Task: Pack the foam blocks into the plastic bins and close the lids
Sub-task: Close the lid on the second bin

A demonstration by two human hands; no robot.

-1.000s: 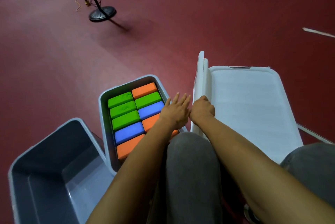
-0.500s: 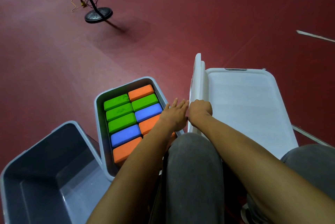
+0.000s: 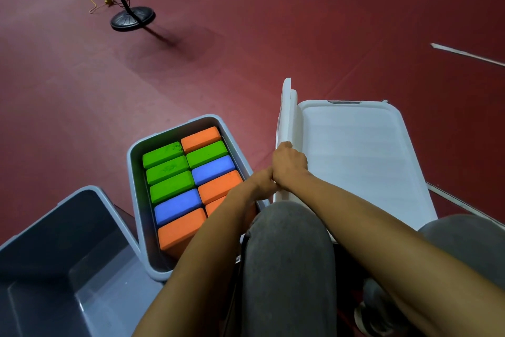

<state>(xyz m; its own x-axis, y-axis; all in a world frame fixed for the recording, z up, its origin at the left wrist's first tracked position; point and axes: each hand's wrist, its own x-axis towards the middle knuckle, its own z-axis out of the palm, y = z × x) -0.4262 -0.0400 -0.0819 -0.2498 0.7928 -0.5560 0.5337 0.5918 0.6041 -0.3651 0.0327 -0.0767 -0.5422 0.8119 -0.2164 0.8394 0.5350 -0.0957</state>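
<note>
right hand is curled over the top edge of the upright lids and gripping. they look like two thin white slabs stood on edge on the red floor, wedged between the filled bin and the closed bin, whose own lid lies flat on top. left hand is touching the right one, low by the lids' near end; its fingertips tuck out of sight, so i can't tell whether they grip anything. the foam blocks are packed in two rows in the filled bin, which stands open: a green block in the far left corner, an orange block in the far right corner, blues in the middle, another orange one in the near left corner. the left forearm crosses above the near right corner. a second grey bin sits open just beside the filled one's near left corner. a grey-clad knee is in front, and a black stand base is well apart on the far floor.
</note>
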